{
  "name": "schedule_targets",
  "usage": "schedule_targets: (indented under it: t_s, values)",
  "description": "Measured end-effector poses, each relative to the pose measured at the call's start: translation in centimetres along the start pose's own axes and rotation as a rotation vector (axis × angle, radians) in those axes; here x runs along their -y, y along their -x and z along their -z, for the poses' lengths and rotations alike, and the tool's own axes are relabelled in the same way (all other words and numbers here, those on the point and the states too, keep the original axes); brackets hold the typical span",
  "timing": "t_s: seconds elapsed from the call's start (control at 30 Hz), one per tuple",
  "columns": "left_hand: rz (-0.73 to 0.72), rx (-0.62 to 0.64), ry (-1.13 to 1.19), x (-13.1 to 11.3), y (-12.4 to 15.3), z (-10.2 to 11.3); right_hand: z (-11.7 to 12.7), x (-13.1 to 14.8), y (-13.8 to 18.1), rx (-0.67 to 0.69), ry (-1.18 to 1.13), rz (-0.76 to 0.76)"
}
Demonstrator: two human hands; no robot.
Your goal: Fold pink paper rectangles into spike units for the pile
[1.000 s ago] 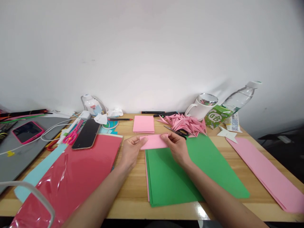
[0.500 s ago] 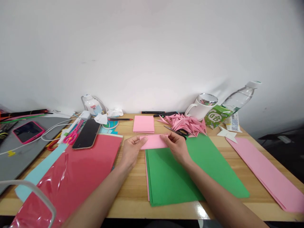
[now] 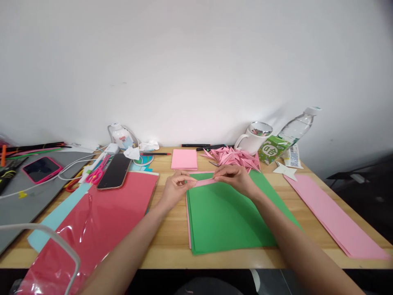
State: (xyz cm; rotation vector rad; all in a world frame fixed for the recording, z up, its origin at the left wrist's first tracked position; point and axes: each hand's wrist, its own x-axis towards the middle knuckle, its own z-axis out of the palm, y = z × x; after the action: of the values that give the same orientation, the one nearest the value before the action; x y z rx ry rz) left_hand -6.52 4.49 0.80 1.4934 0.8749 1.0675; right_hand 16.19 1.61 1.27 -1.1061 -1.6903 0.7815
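Both my hands pinch a small pink paper slip (image 3: pixel 205 181) above the far edge of a green paper sheet (image 3: pixel 233 213). My left hand (image 3: pixel 176 189) grips its left end with closed fingers. My right hand (image 3: pixel 236 178) grips its right end, fingers pressed together. The slip now shows as a narrow strip, folded lengthwise. Just beyond my hands lie a stack of pink paper rectangles (image 3: pixel 184 159) and a pile of folded pink paper triangles (image 3: pixel 235 157).
Red paper in plastic (image 3: pixel 101 217) and a dark phone (image 3: pixel 116 171) lie left, with pink scissors (image 3: pixel 95 174) and a laptop (image 3: pixel 21 196). A white mug (image 3: pixel 254 137), green carton (image 3: pixel 272 148), water bottle (image 3: pixel 296 127) and long pink sheets (image 3: pixel 331 213) sit right.
The pink slip went from a flat wider rectangle to a narrow folded strip, and my hands moved slightly farther from me. The view shifted a little.
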Motion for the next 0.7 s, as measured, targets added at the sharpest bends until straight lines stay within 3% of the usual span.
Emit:
schedule_targets:
  t_s: [0.13, 0.27, 0.47, 0.6, 0.7]
  values:
    - [-0.138, 0.116, -0.124, 1.1, -0.1, 0.0, 0.3, -1.0, 2.6, 0.033, 0.372, 0.283]
    - [-0.265, 0.215, -0.253, 1.6, -0.1, -0.1, 0.2, -1.9, 5.0, 0.028, 0.650, 0.434]
    - [-0.503, 0.245, -0.529, 1.4, 0.6, -0.4, 0.5, -2.6, 6.2, 0.019, 0.752, 0.504]
    - [-0.706, 0.322, -0.891, 0.3, 1.8, -0.7, 0.8, -2.2, 6.6, 0.127, 0.787, 0.516]
    - [-0.780, 0.392, -1.085, -0.5, 2.9, -0.8, 1.0, -1.6, 6.9, 0.224, 0.808, 0.524]
